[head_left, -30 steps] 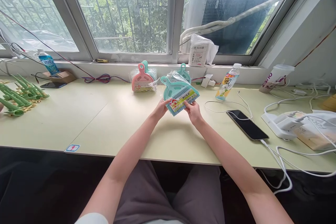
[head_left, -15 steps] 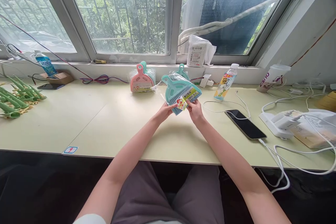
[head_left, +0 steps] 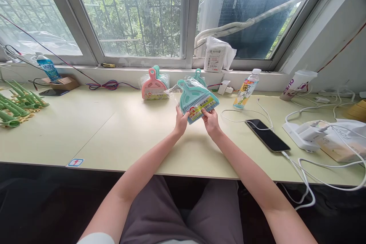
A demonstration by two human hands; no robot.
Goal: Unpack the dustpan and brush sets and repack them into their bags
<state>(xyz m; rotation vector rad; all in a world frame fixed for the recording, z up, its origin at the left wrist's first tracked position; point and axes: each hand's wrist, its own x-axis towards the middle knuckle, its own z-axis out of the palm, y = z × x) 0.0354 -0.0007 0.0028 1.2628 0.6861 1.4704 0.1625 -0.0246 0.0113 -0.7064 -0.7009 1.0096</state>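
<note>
Head view: a mint-green plastic dustpan-and-brush set with a yellow-green printed label [head_left: 191,94] is tilted above the surface, a pale yellow tabletop [head_left: 128,141]. The left hand [head_left: 181,122] grips its lower left side, thumb in front; the right hand [head_left: 211,122] pinches its lower edge, thumb on the label. The held set partly blocks a second mint-green plastic set [head_left: 198,73] near the rear edge. Along that edge, a pink plastic dustpan set in clear film [head_left: 153,84] stands left, a yellow-labelled clear bottle [head_left: 245,90] right. A black rectangular smartphone [head_left: 266,135] lies nearer the front edge.
</note>
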